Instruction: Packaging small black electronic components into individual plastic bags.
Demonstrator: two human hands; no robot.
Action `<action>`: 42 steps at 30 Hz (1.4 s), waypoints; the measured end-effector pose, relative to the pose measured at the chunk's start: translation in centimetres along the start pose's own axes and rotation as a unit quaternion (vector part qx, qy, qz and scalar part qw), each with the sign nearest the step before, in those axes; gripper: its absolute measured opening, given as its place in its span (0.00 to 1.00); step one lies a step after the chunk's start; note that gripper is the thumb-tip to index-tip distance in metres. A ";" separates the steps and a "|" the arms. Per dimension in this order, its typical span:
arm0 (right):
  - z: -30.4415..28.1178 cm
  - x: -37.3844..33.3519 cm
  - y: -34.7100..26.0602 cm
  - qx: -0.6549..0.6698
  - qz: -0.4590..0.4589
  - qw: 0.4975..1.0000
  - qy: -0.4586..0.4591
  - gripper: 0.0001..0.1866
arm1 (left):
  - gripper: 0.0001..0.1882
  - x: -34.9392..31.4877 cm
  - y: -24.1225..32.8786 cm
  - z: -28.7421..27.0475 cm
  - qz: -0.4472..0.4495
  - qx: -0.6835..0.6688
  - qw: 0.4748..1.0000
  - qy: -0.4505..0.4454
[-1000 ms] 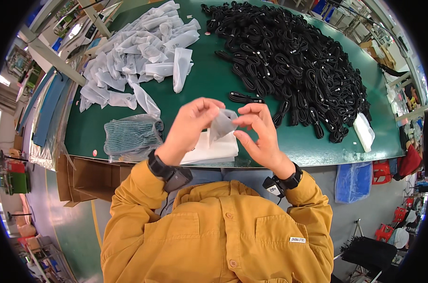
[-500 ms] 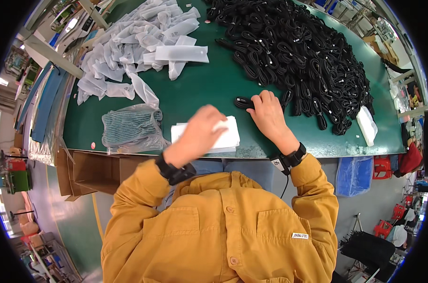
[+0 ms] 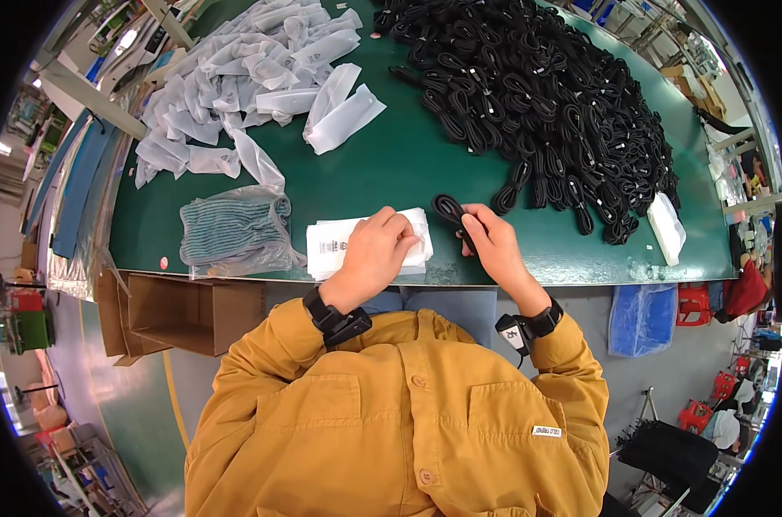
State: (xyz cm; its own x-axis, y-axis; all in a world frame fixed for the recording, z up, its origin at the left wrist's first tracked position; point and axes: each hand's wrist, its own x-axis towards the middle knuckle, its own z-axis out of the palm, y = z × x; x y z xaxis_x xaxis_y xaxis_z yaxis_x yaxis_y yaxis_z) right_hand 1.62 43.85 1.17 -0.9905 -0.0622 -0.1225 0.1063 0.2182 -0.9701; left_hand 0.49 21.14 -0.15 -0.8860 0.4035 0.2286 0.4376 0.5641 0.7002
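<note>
My right hand [image 3: 492,242] is closed on a coiled black cable [image 3: 448,209], whose looped end sticks out toward the far left. Just left of it, a stack of flat white bags [image 3: 326,246] with dark print lies near the table's front edge. My left hand [image 3: 375,255] rests over the stack, fingers curled together at the right part of the top bag. The fingertips partly hide what they pinch. A gap separates the cable from the stack. Beyond my right hand spreads a large heap of similar coiled black cables [image 3: 537,112].
Many frosted white pouches [image 3: 236,90] are piled at the far left of the green table [image 3: 365,172]. A clear bag of blue-green ribbed gloves [image 3: 234,231] lies left of the stack. A white packet [image 3: 667,228] sits at the right. An open cardboard box [image 3: 180,310] stands below the front edge.
My right hand has drawn one coiled cable away from the heap toward me. My left hand has come to the top bag's right part. One frosted pouch at the pile's near edge has turned.
</note>
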 end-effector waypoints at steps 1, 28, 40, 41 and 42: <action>0.0 -0.2 0.1 0.000 -0.001 1.000 0.001 0.12 | 0.09 0.0 -0.1 0.0 0.032 0.048 0.998 0.016; 1.2 -3.0 -1.7 -0.299 -0.279 0.912 0.029 0.18 | 0.04 0.2 -0.6 -0.4 -0.125 -0.252 0.958 0.049; 1.3 -0.7 -0.4 0.121 0.201 0.972 -0.024 0.15 | 0.07 0.6 1.8 -2.1 0.175 -0.087 0.980 0.040; 1.4 -0.6 -0.5 0.122 0.200 0.972 -0.024 0.15 | 0.07 0.8 2.0 -2.3 0.182 -0.080 0.979 0.042; 1.5 -0.5 -0.6 0.119 0.159 0.980 -0.030 0.15 | 0.07 1.1 2.1 -2.4 0.189 -0.073 0.978 0.045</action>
State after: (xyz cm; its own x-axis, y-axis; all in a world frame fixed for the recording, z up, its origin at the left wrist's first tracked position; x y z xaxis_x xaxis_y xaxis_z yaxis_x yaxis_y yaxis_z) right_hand 2.20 42.31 1.53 -0.8978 -0.0867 -0.4318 0.4332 0.0033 -0.9013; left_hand 0.07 21.01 3.16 -0.6783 0.4951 0.5430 0.7152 0.2752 0.6425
